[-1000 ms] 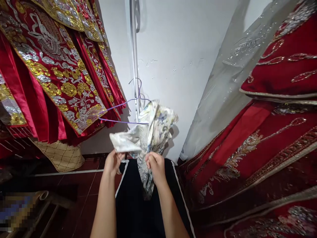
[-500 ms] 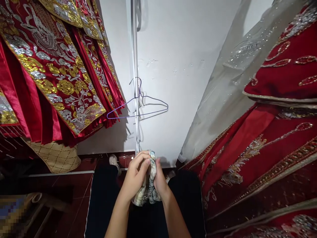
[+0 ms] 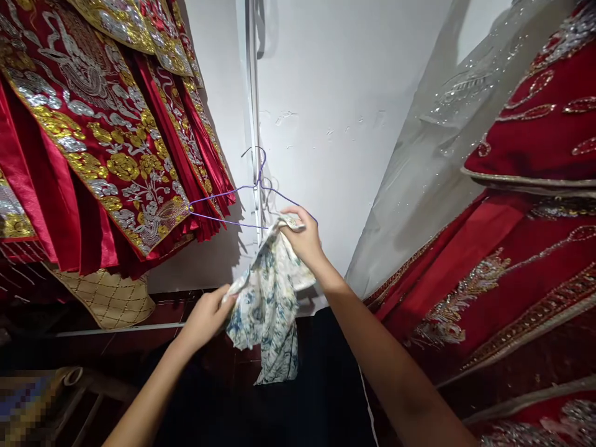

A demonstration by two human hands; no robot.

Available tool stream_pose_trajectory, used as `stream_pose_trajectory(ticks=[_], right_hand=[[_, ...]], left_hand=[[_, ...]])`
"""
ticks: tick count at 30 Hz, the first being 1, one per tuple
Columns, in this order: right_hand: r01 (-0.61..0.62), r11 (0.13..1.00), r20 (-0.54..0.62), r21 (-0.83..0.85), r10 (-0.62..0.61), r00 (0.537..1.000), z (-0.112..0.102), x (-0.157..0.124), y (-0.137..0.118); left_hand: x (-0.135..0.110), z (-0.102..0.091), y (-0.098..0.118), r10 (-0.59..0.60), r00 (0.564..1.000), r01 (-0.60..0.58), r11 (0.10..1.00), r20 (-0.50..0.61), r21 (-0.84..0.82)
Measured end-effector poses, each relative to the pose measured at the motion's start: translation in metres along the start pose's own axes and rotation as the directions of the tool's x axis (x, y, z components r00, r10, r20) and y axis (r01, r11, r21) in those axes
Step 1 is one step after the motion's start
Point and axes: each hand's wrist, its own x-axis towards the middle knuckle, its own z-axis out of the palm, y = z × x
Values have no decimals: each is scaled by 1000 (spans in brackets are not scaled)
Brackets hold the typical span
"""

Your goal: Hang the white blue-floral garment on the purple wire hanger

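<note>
A white garment with a blue and green floral print point(image 3: 270, 298) hangs spread between my two hands. My left hand point(image 3: 207, 316) pinches its left edge, lower down. Higher up, my right hand point(image 3: 305, 239) is closed on the garment's upper part, in front of the right side of a purple wire hanger point(image 3: 218, 219). Whether those fingers also touch the hanger cannot be made out. The hanger hangs by its hook at a pale upright pole point(image 3: 254, 81), its lower right part hidden by the cloth and my hand.
Red costumes with gold and silver embroidery point(image 3: 125, 164) hang at the left. On the right are a sheer sparkling white fabric point(image 3: 419, 161) and a beaded red dress point(image 3: 526, 248). A white wall point(image 3: 335, 81) stands behind, and a wooden chair-like frame point(image 3: 93, 385) sits lower left.
The bunched garment has been opened out and raised toward the hanger. My right hand went up, my left hand moved left and apart from it. The hanger has shifted and turned slightly.
</note>
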Motion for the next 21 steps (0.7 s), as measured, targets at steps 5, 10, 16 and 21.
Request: stream_pose_trajectory(ticks=[5, 10, 16, 21], right_hand=[[-337, 933, 98, -124, 350, 932, 20, 35, 55], [-258, 939, 49, -227, 275, 960, -32, 28, 61], [-79, 889, 14, -451, 96, 995, -64, 16, 30], [-86, 900, -10, -427, 90, 996, -53, 8, 18]], left_hand=[[13, -38, 19, 74, 982, -74, 997, -174, 1], [22, -62, 4, 93, 990, -107, 985, 105, 132], [70, -107, -4, 159, 982, -187, 903, 102, 387], [92, -137, 18, 326, 945, -268, 808, -19, 524]])
